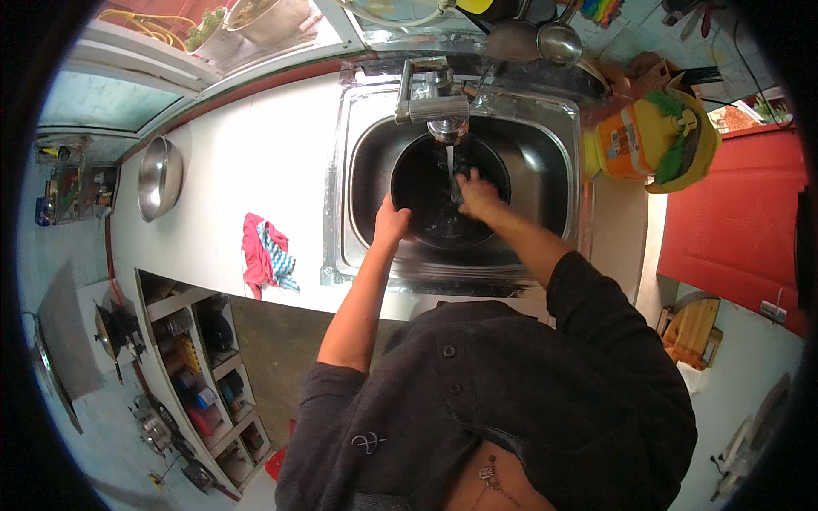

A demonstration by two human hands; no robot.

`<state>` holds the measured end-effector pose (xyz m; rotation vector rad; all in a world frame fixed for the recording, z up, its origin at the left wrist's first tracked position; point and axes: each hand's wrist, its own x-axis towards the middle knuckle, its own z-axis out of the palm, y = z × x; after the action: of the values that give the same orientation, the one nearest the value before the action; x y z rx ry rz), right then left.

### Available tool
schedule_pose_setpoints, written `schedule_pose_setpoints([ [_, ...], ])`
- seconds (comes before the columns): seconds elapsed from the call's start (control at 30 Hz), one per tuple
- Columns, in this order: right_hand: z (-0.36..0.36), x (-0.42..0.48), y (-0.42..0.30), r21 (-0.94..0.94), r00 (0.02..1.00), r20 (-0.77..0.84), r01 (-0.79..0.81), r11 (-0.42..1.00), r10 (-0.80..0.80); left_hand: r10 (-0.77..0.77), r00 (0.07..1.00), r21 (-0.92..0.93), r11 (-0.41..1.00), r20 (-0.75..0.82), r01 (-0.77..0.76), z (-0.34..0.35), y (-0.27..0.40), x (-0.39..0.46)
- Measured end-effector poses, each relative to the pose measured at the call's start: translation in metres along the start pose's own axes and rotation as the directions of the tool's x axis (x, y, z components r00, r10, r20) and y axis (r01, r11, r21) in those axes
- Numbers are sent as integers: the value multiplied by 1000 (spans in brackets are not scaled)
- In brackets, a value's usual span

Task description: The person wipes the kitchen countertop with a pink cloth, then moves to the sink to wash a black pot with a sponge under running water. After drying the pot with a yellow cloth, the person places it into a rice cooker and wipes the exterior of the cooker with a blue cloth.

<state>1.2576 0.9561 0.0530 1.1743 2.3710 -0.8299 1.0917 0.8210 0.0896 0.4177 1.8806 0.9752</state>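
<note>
A round dark pan (428, 220) sits in the stainless steel sink (549, 160), below the tap (447, 115). Water runs from the spout into it. My left hand (391, 220) grips the pan's near left rim, with the thumb on the inner side. Inside the pan, close beside the stream, is my right hand (478, 197), its fingers spread and blurred; whether it holds something small cannot be told. Wet spots shine on the pan's dark inside.
A pink and blue patterned cloth (262, 255) lies on the white counter (211, 191), with a steel bowl (160, 179) farther left. Right of the sink stands a yellow plastic container (629, 144). A dark pan and a ladle (559, 43) hang behind the sink.
</note>
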Motion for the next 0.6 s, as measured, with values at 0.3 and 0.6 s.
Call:
schedule_pose_setpoints([
  [0.3, 58, 25, -54, -143, 825, -129, 534, 833, -551, 50, 998, -16, 999, 48, -49, -1, -65, 18],
  [0.6, 31, 21, -9, -268, 940, 341, 126, 955, -28, -69, 996, -140, 987, 56, 77, 6, -18, -7],
])
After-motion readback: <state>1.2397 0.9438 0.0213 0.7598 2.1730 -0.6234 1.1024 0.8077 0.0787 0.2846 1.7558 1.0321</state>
